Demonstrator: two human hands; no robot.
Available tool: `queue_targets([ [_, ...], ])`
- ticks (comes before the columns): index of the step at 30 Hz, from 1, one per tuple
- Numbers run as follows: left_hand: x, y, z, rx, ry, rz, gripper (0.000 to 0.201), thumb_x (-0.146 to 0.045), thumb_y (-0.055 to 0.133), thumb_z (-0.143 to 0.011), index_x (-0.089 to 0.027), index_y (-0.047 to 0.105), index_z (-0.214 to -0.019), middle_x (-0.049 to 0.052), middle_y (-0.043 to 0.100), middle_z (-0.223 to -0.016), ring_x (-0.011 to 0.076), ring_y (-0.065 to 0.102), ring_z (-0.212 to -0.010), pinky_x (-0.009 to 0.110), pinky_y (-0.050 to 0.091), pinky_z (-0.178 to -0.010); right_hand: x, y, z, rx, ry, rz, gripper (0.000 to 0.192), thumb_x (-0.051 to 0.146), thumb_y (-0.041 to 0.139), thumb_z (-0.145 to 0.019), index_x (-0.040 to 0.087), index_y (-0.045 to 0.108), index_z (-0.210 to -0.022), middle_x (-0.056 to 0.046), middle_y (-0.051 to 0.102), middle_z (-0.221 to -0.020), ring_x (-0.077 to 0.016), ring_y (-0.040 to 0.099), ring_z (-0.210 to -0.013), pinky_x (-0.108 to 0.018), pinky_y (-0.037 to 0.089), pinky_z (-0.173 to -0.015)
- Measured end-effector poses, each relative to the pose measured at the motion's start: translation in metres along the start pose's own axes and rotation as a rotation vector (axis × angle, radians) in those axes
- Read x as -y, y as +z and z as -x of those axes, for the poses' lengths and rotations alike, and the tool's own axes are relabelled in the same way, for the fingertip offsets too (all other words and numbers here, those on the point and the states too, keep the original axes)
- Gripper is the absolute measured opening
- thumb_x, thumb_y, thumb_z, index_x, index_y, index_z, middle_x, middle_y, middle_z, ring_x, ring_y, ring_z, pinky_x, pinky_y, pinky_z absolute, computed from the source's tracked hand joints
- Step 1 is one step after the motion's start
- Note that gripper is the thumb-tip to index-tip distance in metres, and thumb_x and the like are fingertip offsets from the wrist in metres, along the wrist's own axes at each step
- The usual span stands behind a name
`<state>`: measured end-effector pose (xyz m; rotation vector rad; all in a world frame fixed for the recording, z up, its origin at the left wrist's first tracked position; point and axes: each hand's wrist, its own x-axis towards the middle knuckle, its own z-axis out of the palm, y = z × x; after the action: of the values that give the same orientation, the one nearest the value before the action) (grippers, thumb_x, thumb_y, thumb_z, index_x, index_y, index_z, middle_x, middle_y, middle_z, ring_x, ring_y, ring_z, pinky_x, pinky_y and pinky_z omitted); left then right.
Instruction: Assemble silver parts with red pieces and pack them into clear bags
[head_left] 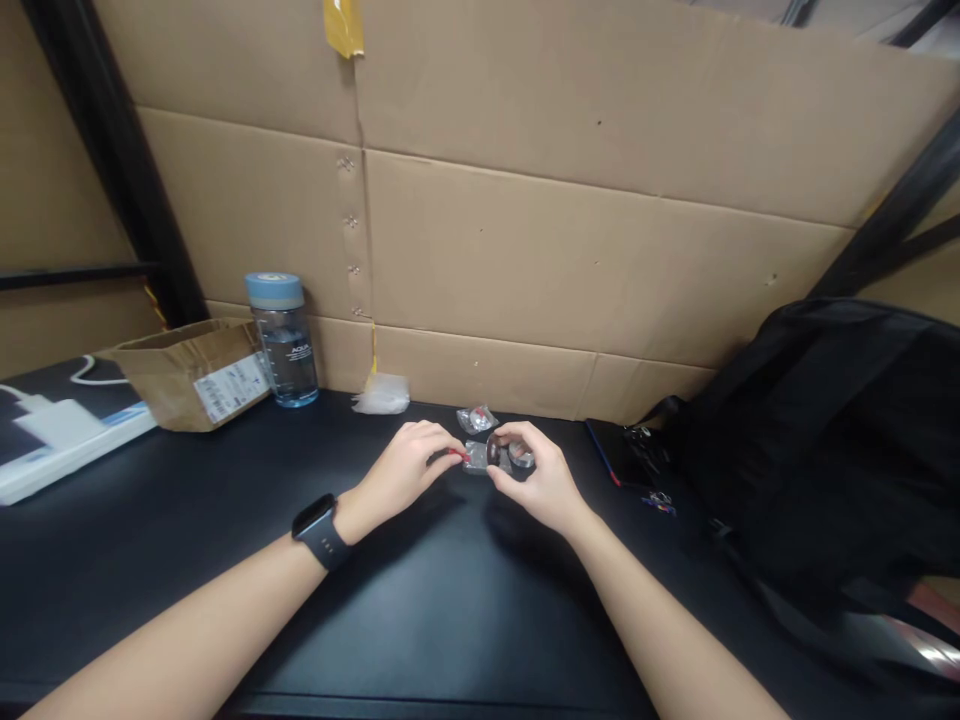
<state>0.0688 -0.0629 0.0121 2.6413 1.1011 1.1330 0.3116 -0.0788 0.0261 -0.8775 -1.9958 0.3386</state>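
Cardboard wall (585,250) backs both hands' grip, left hand (405,470), right hand (536,480), pinching small clear packet (480,462); second packet (477,419) just behind.

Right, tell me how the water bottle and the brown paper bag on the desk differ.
The water bottle stands upright; the brown paper bag lies on its side. The bottle is clear plastic with a pale blue cap, while the bag is opaque brown paper with a white printed label. The bottle keeps a rigid round shape; the bag is creased and slumped. Both sit at the back left of the black desk, next to each other near the cardboard wall.
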Motion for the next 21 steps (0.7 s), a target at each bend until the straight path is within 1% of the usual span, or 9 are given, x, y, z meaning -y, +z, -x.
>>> queue_targets([
  [2,-0.005,0.000,0.000,-0.011,-0.024,0.030,0.011,-0.031,0.062,-0.096,-0.025,0.072,-0.097,0.000,0.073,-0.097,0.0181,0.063,-0.093,0.033,0.042,-0.086,0.008,0.004,0.001,-0.002,-0.019,-0.021,0.038,0.017,0.070,-0.077,0.024,0.061,-0.114,-0.005,0.067,-0.110,-0.0210,0.065,-0.100,-0.032,0.052,-0.083],
  [5,-0.014,-0.002,-0.001,-0.012,-0.085,0.078,0.013,-0.030,0.059,-0.098,-0.025,0.070,-0.094,0.000,0.072,-0.099,0.0184,0.063,-0.096,0.033,0.042,-0.086,0.018,0.006,0.002,0.009,-0.047,-0.054,0.035,0.020,0.071,-0.079,0.026,0.063,-0.113,-0.006,0.068,-0.110,-0.0226,0.065,-0.101,-0.035,0.053,-0.087],
  [9,-0.025,-0.002,-0.002,0.013,-0.110,0.138,0.015,-0.029,0.051,-0.101,-0.024,0.066,-0.097,0.004,0.066,-0.117,0.0218,0.059,-0.115,0.037,0.041,-0.095,0.028,0.007,0.003,0.012,-0.053,-0.097,0.036,0.024,0.072,-0.081,0.029,0.064,-0.115,-0.007,0.068,-0.113,-0.0254,0.064,-0.105,-0.041,0.052,-0.093],
  [11,-0.028,0.000,-0.001,0.019,-0.109,0.179,0.016,-0.028,0.047,-0.102,-0.024,0.063,-0.100,0.007,0.063,-0.123,0.0228,0.057,-0.119,0.040,0.041,-0.098,0.030,0.008,0.004,0.021,-0.045,-0.112,0.036,0.024,0.072,-0.081,0.030,0.064,-0.116,-0.007,0.068,-0.114,-0.0266,0.063,-0.108,-0.043,0.051,-0.095],
  [14,-0.033,0.002,0.001,0.003,-0.126,0.203,0.016,-0.027,0.044,-0.102,-0.023,0.060,-0.099,0.008,0.060,-0.126,0.0236,0.055,-0.121,0.043,0.041,-0.102,0.031,0.010,0.005,0.026,-0.033,-0.131,0.036,0.025,0.072,-0.082,0.030,0.065,-0.117,-0.007,0.068,-0.116,-0.0275,0.062,-0.111,-0.045,0.050,-0.097],
  [18,-0.037,0.004,0.003,-0.038,-0.150,0.184,0.016,-0.028,0.044,-0.102,-0.023,0.058,-0.096,0.007,0.058,-0.128,0.0241,0.052,-0.127,0.044,0.039,-0.104,0.031,0.013,0.006,0.005,-0.015,-0.165,0.036,0.026,0.074,-0.082,0.029,0.066,-0.117,-0.007,0.068,-0.116,-0.0275,0.062,-0.111,-0.044,0.051,-0.098],
  [21,-0.038,0.003,0.004,-0.051,-0.146,0.136,0.016,-0.028,0.045,-0.102,-0.024,0.059,-0.098,0.008,0.057,-0.131,0.0259,0.046,-0.135,0.044,0.036,-0.104,0.031,0.016,0.008,-0.006,0.030,-0.212,0.035,0.027,0.076,-0.081,0.029,0.067,-0.115,-0.008,0.066,-0.118,-0.0268,0.063,-0.110,-0.042,0.053,-0.094],
])
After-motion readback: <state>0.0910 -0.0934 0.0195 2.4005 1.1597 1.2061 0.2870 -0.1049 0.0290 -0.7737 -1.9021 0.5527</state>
